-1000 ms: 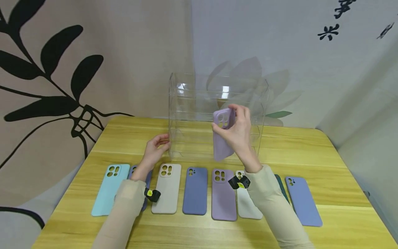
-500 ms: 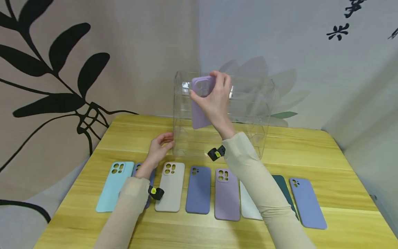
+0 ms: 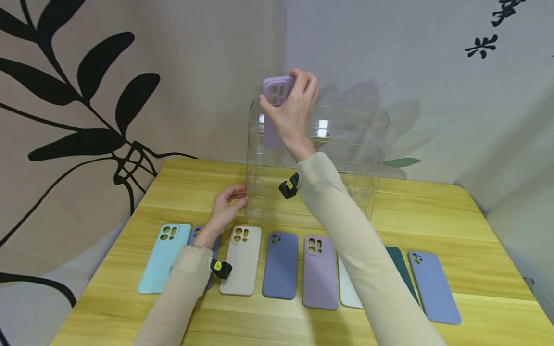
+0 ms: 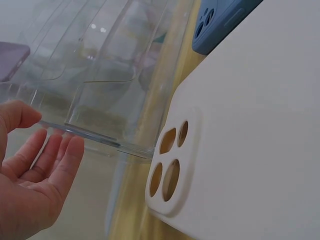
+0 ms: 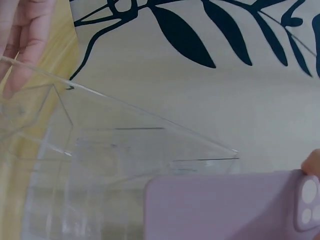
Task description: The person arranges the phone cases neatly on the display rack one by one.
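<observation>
My right hand [image 3: 294,108] pinches a light purple phone case [image 3: 271,132] by its sides near the camera cutouts. The case hangs upright at the top left of a clear tiered display stand [image 3: 270,192]; in the right wrist view its lower end [image 5: 220,205] overlaps the stand's upper edge, and I cannot tell whether they touch. My left hand [image 3: 227,207] is at the stand's left side, fingertips against the side panel, fingers loosely bent. Nearest to it on the table lie a white case [image 3: 241,262] and a blue-violet case [image 3: 215,245], partly hidden by the wrist.
A row of phone cases lies along the table [image 3: 433,211]: turquoise [image 3: 160,264], blue [image 3: 280,269], purple [image 3: 320,276], pale [image 3: 348,286], green [image 3: 404,271] and periwinkle [image 3: 434,288]. My right sleeve covers part of the pale and green ones. A patterned wall stands behind.
My right hand has lifted the light purple case up and to the left, from in front of the stand to its top left. My left hand stays at the stand's side.
</observation>
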Tool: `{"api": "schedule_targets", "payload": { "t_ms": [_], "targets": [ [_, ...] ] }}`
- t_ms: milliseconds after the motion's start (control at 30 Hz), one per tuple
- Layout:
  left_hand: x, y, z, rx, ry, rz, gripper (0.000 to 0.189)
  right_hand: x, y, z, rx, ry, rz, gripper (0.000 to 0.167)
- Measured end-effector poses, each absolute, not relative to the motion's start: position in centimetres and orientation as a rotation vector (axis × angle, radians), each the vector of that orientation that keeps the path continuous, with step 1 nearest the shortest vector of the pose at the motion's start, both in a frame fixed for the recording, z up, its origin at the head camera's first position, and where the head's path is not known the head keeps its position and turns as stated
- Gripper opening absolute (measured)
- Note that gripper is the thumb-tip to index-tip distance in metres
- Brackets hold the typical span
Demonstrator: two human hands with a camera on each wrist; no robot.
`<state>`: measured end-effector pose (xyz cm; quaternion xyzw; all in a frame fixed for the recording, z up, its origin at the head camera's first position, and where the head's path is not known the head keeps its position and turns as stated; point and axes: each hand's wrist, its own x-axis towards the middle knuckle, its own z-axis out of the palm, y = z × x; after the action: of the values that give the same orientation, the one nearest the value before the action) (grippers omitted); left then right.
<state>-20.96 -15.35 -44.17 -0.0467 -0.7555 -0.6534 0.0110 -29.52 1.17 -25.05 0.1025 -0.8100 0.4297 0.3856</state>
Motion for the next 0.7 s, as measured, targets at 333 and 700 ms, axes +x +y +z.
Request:
{"api": "schedule_targets", "payload": {
  "t_ms": [333, 700],
  "targets": [
    [-21.0, -15.4, -44.2, -0.126, -2.356, -2.044, 0.037, -30.3, 0.0, -27.4, 0.096, -2.063, 1.063, 0.065],
    [-20.9, -15.3, -44.2, -0.125, -2.373, -1.997, 0.036, -30.4, -1.0, -28.4, -0.044, -2.262, 0.931, 0.067]
  ]
}}
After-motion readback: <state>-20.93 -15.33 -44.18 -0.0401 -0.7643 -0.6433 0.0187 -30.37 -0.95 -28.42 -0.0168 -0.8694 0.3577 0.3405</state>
